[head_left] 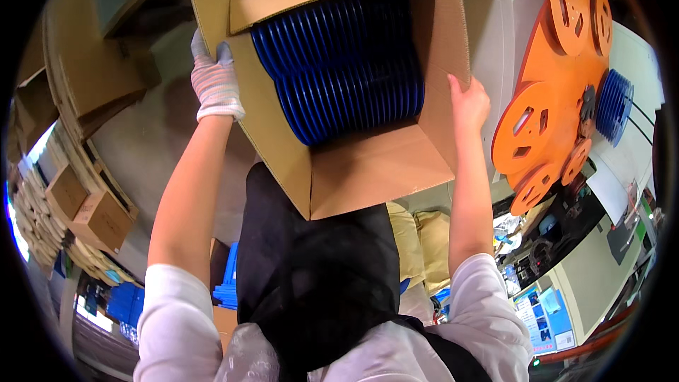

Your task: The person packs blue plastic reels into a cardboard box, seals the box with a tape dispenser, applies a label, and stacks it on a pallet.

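Between my two hands is an open cardboard box [382,170], tilted so that its inside faces me. Two rows of blue ribbed discs or reels [346,92] lie packed in it, edges toward me. My left hand [214,85], in a striped glove with grey fingertips, grips the box's left flap, thumb on the inner side. My bare right hand [469,102] is closed on the right flap, its thumb up along the edge. Fingers behind the cardboard are hidden on both sides.
To the right stands an orange machine panel [559,92] with round slotted discs, and a blue reel [614,107] beyond it. Small cardboard boxes [101,221] are at the left. A brown paper bag [431,240] is beside my legs. A grey desk [601,276] is at lower right.
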The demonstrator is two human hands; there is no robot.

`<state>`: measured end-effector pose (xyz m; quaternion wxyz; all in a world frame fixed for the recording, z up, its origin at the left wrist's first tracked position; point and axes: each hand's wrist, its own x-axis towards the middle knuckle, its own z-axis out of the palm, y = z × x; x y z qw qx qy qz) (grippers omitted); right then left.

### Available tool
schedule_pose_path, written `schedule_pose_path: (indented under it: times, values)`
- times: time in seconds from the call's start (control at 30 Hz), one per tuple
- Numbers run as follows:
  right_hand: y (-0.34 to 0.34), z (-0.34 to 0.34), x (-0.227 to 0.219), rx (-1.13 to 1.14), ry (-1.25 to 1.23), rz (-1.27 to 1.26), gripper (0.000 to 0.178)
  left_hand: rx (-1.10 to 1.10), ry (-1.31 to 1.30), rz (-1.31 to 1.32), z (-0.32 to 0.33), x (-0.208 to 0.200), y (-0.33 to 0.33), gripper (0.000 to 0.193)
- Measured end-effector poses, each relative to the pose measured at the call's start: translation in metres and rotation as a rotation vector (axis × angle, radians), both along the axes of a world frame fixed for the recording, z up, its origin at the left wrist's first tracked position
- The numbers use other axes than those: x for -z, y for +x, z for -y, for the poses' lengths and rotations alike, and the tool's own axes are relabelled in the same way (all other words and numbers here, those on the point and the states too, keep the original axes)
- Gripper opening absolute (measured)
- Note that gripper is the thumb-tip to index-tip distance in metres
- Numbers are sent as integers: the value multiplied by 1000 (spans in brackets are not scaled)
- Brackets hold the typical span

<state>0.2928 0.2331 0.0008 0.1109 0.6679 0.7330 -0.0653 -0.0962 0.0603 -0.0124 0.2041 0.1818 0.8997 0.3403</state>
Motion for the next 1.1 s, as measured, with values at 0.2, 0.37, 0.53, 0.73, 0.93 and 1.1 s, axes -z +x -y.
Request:
schedule_pose_path:
  times: [0.2, 0.37, 0.53, 0.73, 0.93, 1.1]
  values:
    - [-29, 42, -25, -317, -5, -32, 36, -47, -364, 235, 80, -8, 45, 41]
    - [-37, 82, -54, -378, -103, -95, 33, -186, -416, 512, 182, -12, 40, 43]
    - [32, -8, 7, -172, -75, -311, 39, 235, -425, 279, 117, -49, 129, 41]
    - [17, 112, -8, -315, -82, -150, 32, -424, 194, 995, 195, -4, 68, 30]
    - [58, 54, 3, 21, -119, -268, 26, 247, -402, 258, 129, -47, 135, 31]
    - [46, 99, -4, 14, -71, -81, 34, 155, -511, 172, 141, -24, 115, 34]
